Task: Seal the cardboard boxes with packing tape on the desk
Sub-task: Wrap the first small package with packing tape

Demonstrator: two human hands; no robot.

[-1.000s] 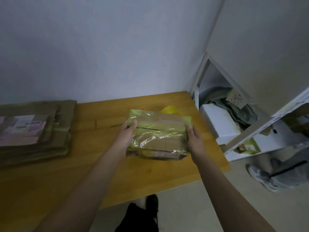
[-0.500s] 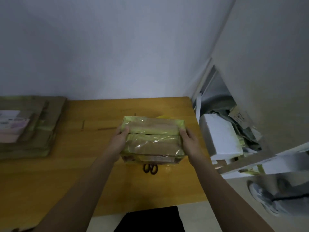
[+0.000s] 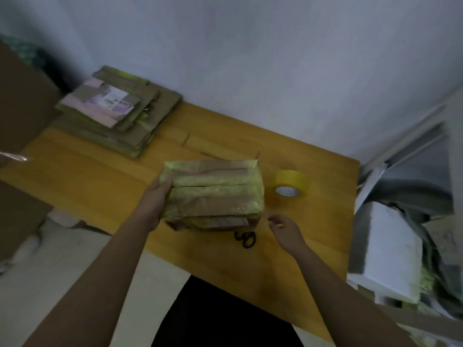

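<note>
Cardboard box (image 3: 213, 194) looks fully taped, left hand (image 3: 155, 199) clasping its 9 o'clock side, right hand (image 3: 285, 229) loosely spread, empty; flattened boxes (image 3: 117, 108) at 10 o'clock remain.

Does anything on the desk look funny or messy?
The scissors lie half tucked under the taped box, only their black handles showing, easy to miss. The box's tape looks wrinkled and layered. The stack of flattened boxes at the back sits crooked, its pieces fanned out rather than lined up.
</note>
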